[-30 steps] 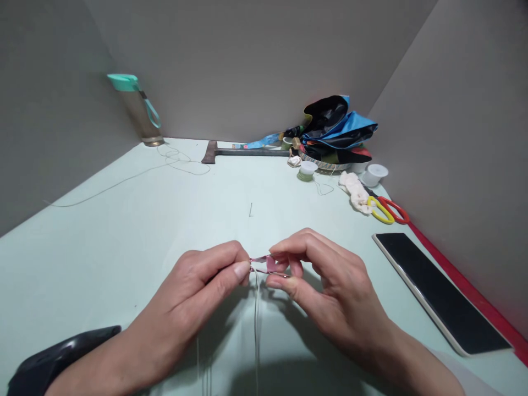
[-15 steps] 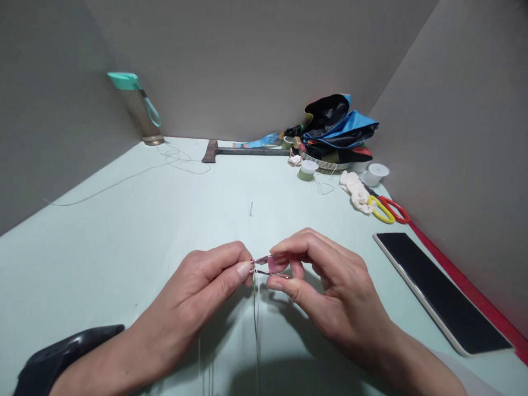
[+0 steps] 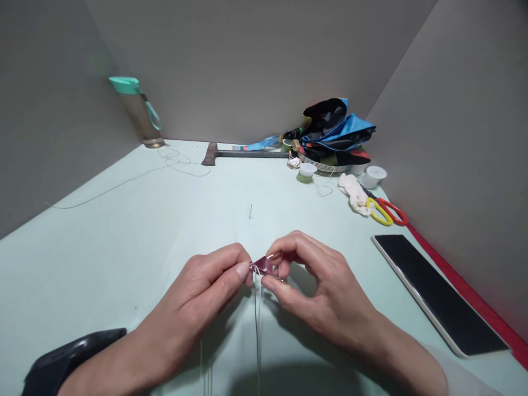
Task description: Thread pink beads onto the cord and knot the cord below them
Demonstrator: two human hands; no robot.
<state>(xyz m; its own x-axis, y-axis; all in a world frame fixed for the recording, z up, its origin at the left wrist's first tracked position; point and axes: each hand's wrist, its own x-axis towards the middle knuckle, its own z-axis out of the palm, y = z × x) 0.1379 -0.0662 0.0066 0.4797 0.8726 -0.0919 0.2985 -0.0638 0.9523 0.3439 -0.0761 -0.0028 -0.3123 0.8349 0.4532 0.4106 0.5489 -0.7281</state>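
Pale mint-green table [image 3: 124, 258]: teal-lidded clear bottle [image 3: 140, 113] far left, loose pale thread [image 3: 124, 179], dark long-handled metal tool [image 3: 243, 155], small pin [image 3: 250, 211], yellow-and-red-handled scissors [image 3: 385, 212], flat black phone [image 3: 437, 291] right.

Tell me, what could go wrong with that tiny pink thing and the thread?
The small pink piece is held by just a pinch of the left hand and right hand, so it might slip out. The thin thread hanging below it could tangle or snag. What looks like a pin lies loose on the table beyond the hands and could prick a finger.
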